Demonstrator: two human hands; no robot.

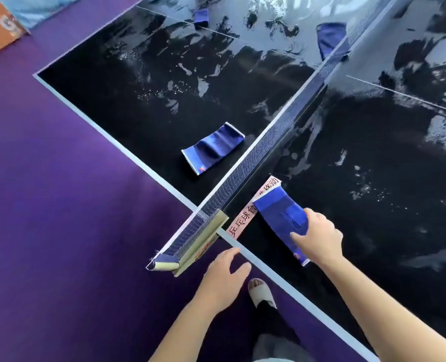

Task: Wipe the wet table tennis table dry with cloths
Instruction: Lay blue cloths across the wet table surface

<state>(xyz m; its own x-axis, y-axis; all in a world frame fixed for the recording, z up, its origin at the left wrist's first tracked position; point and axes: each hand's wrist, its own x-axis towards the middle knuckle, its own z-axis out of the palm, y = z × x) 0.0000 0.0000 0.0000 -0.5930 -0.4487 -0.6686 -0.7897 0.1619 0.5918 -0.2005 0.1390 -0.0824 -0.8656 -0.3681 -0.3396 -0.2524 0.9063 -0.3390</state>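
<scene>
A black table tennis table (143,105) with a white edge line carries streaks and patches of water. My right hand (318,235) lies on a blue cloth (279,214) flat on the table just right of the net, with thumb and fingers curled over the cloth's near end. My left hand (226,274) hovers with relaxed fingers by the table's edge, below the net clamp, holding nothing. A second blue cloth (212,147) lies rumpled left of the net. Two more blue cloths, one (201,18) on the centre line and one (330,39) by the net, sit far back.
The net (276,142) runs diagonally across the table, fixed by a pale clamp (203,244) that sticks out past the edge. A pink label with characters (245,219) lies beside the net. Purple floor (60,205) surrounds the table; my sandalled foot (261,292) stands beneath.
</scene>
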